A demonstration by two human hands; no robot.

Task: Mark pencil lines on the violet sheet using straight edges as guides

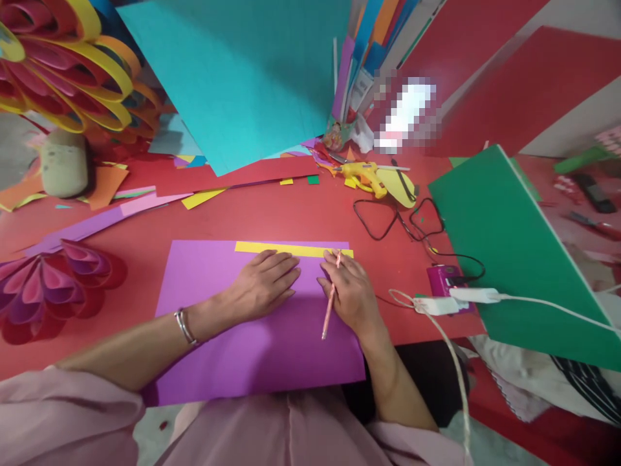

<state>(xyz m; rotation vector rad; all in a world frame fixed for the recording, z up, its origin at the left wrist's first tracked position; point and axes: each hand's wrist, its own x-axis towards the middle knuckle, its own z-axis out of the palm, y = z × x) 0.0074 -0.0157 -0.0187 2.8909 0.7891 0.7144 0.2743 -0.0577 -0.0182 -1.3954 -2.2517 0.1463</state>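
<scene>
Left hand (266,285) flat, fingers extended, and right hand (353,288), holding a pencil (328,315), rest at the strip (311,250) near the purple sheet's (272,362) far edge, where uneven finger pressure could skew the strip.

Purple sheet (272,349) flat — yellow strip (311,250) along far edge — pink pencil (329,305) slanted above

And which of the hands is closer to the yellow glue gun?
Right. The right hand, holding a pencil, is almost straight below the glue gun in the picture; the left hand is below it too, but farther left.
</scene>
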